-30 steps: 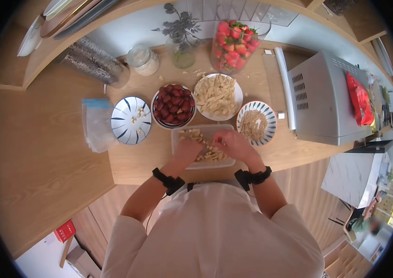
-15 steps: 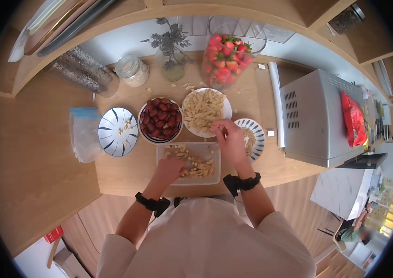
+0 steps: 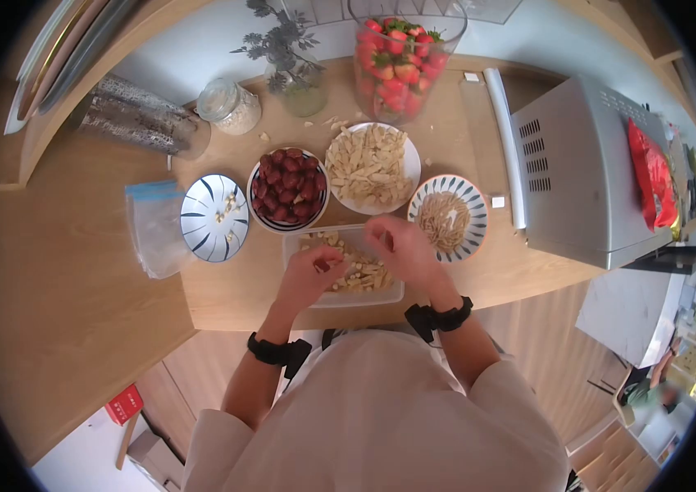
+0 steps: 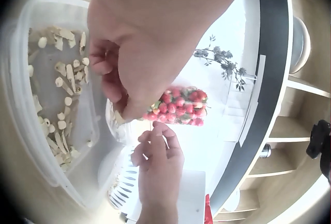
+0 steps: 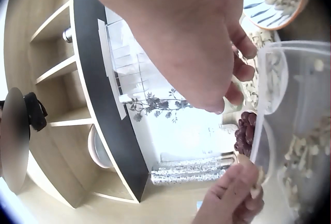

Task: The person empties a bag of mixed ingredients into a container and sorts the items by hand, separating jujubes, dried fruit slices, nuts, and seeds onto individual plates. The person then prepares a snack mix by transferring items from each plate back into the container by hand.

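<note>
My left hand (image 3: 307, 277) is over the left side of a clear plastic container (image 3: 399, 293), its fingers curled. In the right wrist view its thumb and fingers pinch a small pale piece (image 5: 257, 181). Loose pale dried pieces (image 4: 64, 81), some short and round and others flat strips, lie scattered in the container. Above the container's back right corner is my right hand (image 3: 411, 252), its fingers loosely bent with no item visible between them. Just behind it stands a white plate (image 3: 414, 168) heaped with pale slices; an orange-rimmed plate (image 3: 479, 211) of thin pale sticks is to its right.
A bowl of dark red dates (image 3: 286, 182) and a blue-striped plate (image 3: 204, 220) with a few pale bits stand left. Clear bags (image 3: 155, 234) lie beyond. Strawberries (image 3: 397, 74) fill a tall clear container at the back, beside a glass jar (image 3: 232, 115). A silver appliance (image 3: 565, 176) stands right.
My right hand has gone from the container to the plate of slices and back over the container's right side. My left hand has lifted from among the pieces, fingers now pinching one.
</note>
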### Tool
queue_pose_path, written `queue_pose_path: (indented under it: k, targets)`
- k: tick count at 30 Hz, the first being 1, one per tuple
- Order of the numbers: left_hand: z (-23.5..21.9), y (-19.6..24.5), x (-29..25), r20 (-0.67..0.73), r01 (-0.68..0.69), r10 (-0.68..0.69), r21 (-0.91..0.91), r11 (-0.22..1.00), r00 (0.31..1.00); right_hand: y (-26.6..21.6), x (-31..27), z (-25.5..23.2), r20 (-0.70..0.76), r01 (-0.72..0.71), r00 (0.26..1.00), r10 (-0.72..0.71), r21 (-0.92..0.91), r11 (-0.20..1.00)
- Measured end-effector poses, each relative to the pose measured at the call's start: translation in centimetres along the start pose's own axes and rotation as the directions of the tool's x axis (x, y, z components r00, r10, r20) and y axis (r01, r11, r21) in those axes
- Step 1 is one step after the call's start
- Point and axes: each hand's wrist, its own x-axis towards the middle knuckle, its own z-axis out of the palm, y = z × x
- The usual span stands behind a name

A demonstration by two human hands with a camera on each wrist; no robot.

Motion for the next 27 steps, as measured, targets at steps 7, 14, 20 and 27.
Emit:
queue_pose_path:
  k: [7, 14, 20, 27]
  targets:
    - [1.5, -1.1, 0.1, 0.070, 0.101, -0.085, -0.262, 0.960, 0.994, -0.2, -3.3, 2.2, 0.136, 0.025, 0.990, -0.031, 0.051, 0.998]
    - [2.7, -2.4, 0.1, 0.019, 0.069, -0.068, -0.466, 0.882, 0.997, -0.1, -3.1, 2.4, 0.208, -0.019, 0.978, -0.005, 0.113, 0.993]
    - [2.5, -3.4, -0.5, 0.023, 0.075, -0.071, -0.297, 0.952, 0.997, 1.1, -2.9, 3.3, 0.179, 0.105, 0.976, -0.128, 0.133, 0.986]
    - [2.2, -1.2, -1.2, -0.065, -0.048, 0.053, 0.073, 0.996, 0.996, 0.4, -2.4, 3.0, 0.233, 0.081, 0.968, -0.090, 0.047, 0.996]
